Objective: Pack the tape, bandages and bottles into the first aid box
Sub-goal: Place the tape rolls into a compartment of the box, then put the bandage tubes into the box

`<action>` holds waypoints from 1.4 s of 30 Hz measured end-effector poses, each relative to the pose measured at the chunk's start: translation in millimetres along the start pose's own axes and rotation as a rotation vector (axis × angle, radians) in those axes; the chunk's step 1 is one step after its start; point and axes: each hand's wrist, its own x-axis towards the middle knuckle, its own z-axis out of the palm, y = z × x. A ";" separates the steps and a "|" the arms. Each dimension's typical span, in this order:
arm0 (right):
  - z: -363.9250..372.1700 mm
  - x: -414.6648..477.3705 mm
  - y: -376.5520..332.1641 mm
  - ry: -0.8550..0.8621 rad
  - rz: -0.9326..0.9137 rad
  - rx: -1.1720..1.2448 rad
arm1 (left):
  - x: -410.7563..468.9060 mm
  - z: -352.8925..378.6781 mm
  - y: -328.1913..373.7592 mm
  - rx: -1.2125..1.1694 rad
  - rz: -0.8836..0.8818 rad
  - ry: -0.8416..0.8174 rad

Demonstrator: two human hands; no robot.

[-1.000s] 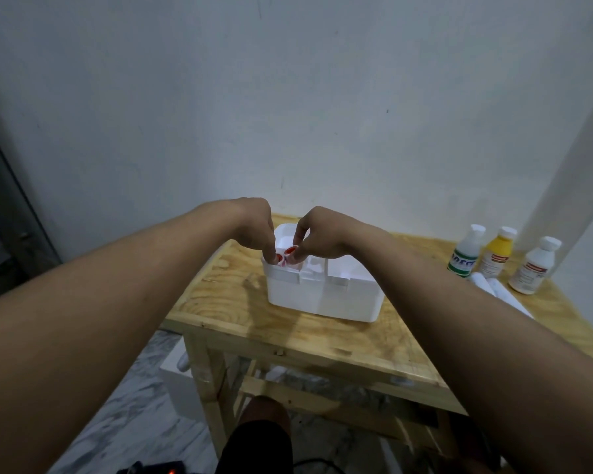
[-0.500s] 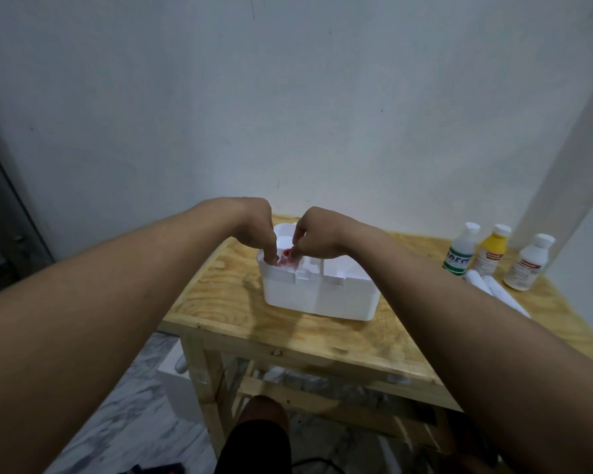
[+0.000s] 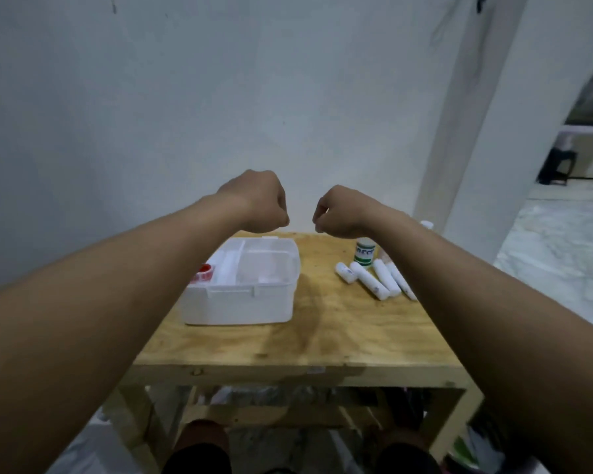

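The white first aid box (image 3: 240, 306) stands open on the wooden table (image 3: 322, 340), left of centre. Red and white tape (image 3: 204, 272) lies in its left compartment. Several white rolled bandages (image 3: 370, 280) lie on the table to the right of the box. Behind them stands a bottle with a green label (image 3: 365, 253); my right forearm hides the other bottles. My left hand (image 3: 261, 200) and my right hand (image 3: 339, 212) hover above the back of the table, both curled into loose fists with nothing in them.
A white wall rises right behind the table. A white pillar (image 3: 459, 131) stands at the back right, with an opening to another room beyond it. My knees (image 3: 199, 446) show below the table's front edge.
Both hands have lifted out of the box's left compartment and risen above it, leaving the tape inside. The view has shifted right, so the box now sits further left.
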 end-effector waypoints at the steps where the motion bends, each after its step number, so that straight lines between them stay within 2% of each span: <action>1: -2.5 -4.3 8.9 0.002 0.020 0.000 | 2.7 5.4 10.7 -0.012 0.022 0.002; 7: -1.2 -19.5 64.0 -0.014 0.137 0.000 | 19.4 48.2 64.9 -0.039 0.131 -0.003; 11: 11.3 -25.8 93.6 -0.048 0.167 -0.016 | 34.3 85.2 84.8 0.021 0.117 -0.072; 18: 46.3 -17.6 126.7 -0.100 0.192 -0.069 | 54.3 142.4 92.1 0.103 -0.059 -0.103; 24: 63.8 -14.0 135.8 -0.081 0.144 -0.092 | 59.2 165.1 95.6 -0.046 -0.285 -0.162; 30: 64.9 -12.3 141.0 -0.085 0.162 -0.152 | 64.1 174.2 97.8 -0.253 -0.433 -0.208; 35: 64.5 -12.4 139.4 -0.079 0.168 -0.104 | 65.9 169.9 102.8 -0.242 -0.497 -0.264; 42: 42.7 -21.9 128.1 -0.130 0.208 -0.071 | 61.7 147.4 99.9 -0.173 -0.498 -0.231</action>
